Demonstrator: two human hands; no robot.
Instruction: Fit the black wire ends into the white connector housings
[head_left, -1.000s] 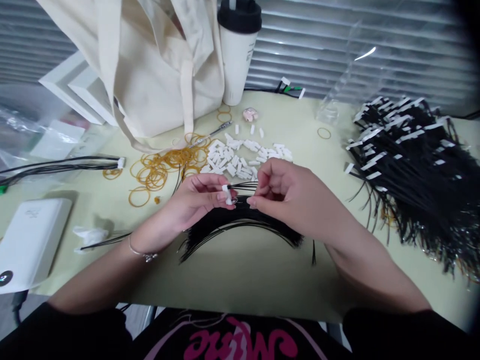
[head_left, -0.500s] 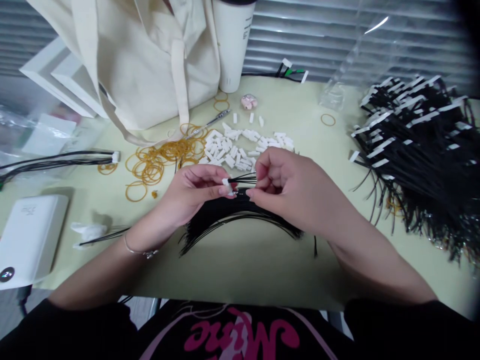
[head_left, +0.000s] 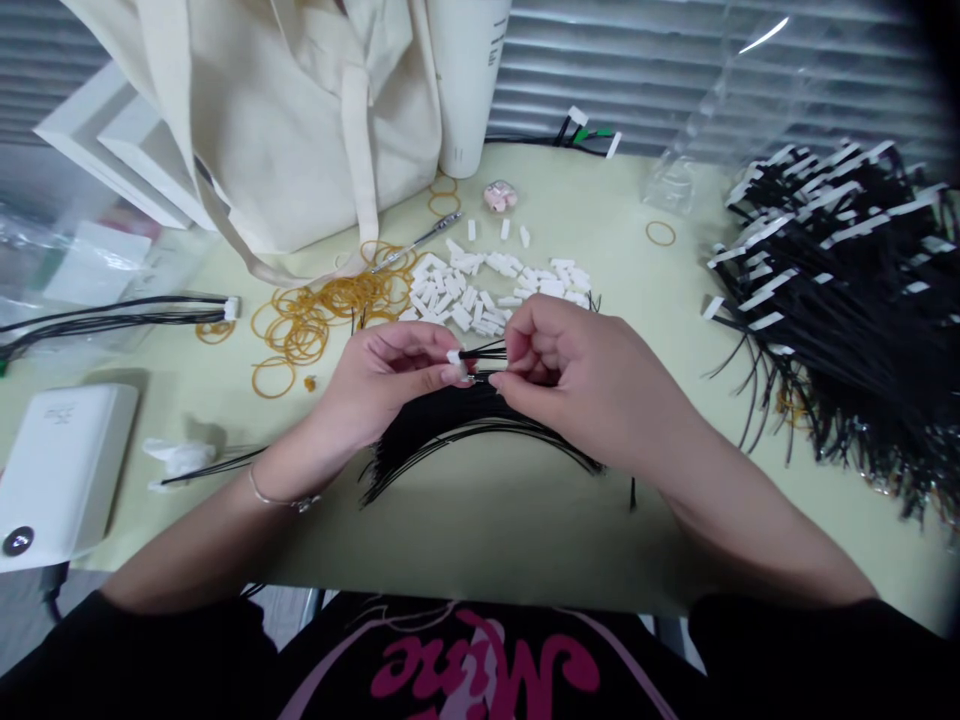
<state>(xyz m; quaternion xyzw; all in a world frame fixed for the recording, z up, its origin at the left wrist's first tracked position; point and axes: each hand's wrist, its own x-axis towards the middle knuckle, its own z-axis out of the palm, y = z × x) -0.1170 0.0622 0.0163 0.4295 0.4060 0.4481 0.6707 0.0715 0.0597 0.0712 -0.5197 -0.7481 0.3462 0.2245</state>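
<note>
Between thumb and fingers, my left hand [head_left: 397, 380] pinches a small white connector [head_left: 454, 358]. Several thin black wires [head_left: 484, 353] run from that connector to the right, into the curled fingers of my right hand [head_left: 555, 360]. The right thumb and fingertip are closed at a wire end beside the connector; the exact tip is too small to make out. Beneath both hands a bundle of black wires [head_left: 480, 410] lies on the table in a curve. Just behind the hands is a pile of loose white connectors [head_left: 457, 290].
Orange rubber bands [head_left: 300, 320] and a pen [head_left: 416, 243] lie left of the pile. A cloth bag [head_left: 300, 130] and white cup [head_left: 469, 90] stand behind. At right is a heap of wired connectors [head_left: 840, 300]; at left, a white power bank [head_left: 67, 470].
The right fingertips have shifted slightly left, closer to the white connector. The left hand keeps its pinch. The whole view has moved a little.
</note>
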